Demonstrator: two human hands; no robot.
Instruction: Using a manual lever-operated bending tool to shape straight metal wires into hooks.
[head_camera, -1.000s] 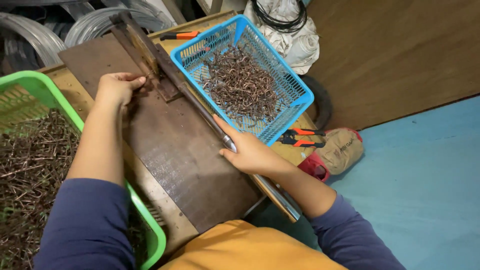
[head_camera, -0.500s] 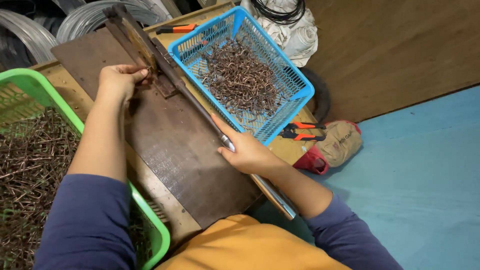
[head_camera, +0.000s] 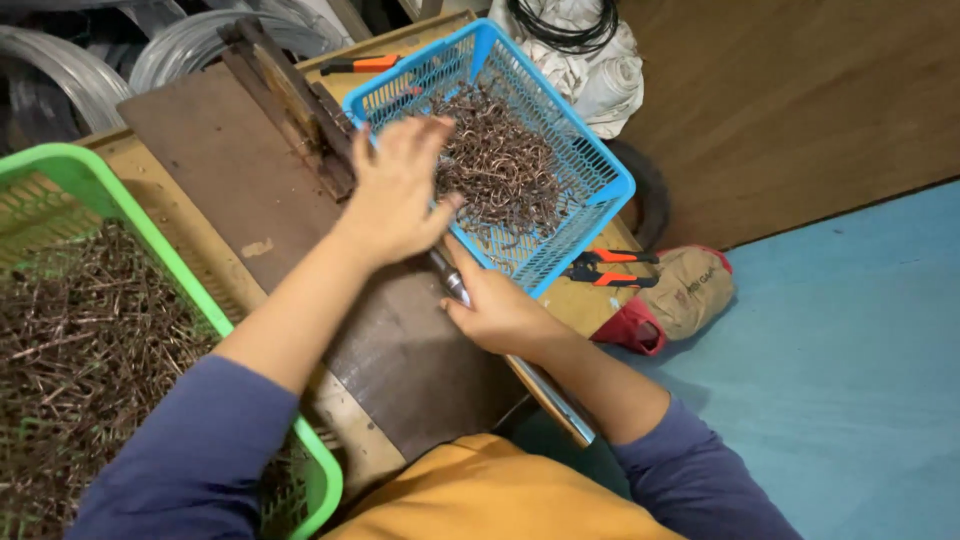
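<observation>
Lever (head_camera: 520, 372): long metal bar, long axis diagonal across board (head_camera: 230, 170), running from upper-left hinge block (head_camera: 300, 110) down toward lower right, free end pointing at body, lying low along board's right edge. Right hand (head_camera: 500, 315) wrapped around lever mid-length, fingers curled tight on it, thumb on top, forearm coming in from lower right. Left hand (head_camera: 400, 190) reaching across board to blue basket (head_camera: 600, 175) rim, palm down, fingers spread loosely, tips over the copper scraps (head_camera: 505, 165) inside; contact with scraps not clear. Left forearm crossing board diagonally from lower left, sleeve pushed to above elbow. Blue basket just right of board, touching lever side. Green basket (head_camera: 130, 215) left of board, filled with straight copper pieces (head_camera: 80, 340). Orange-handled pliers (head_camera: 610, 268) right of board, just below blue basket. Second orange tool (head_camera: 362, 64) beyond board's far edge. Glove (head_camera: 685, 295) right of pliers.
</observation>
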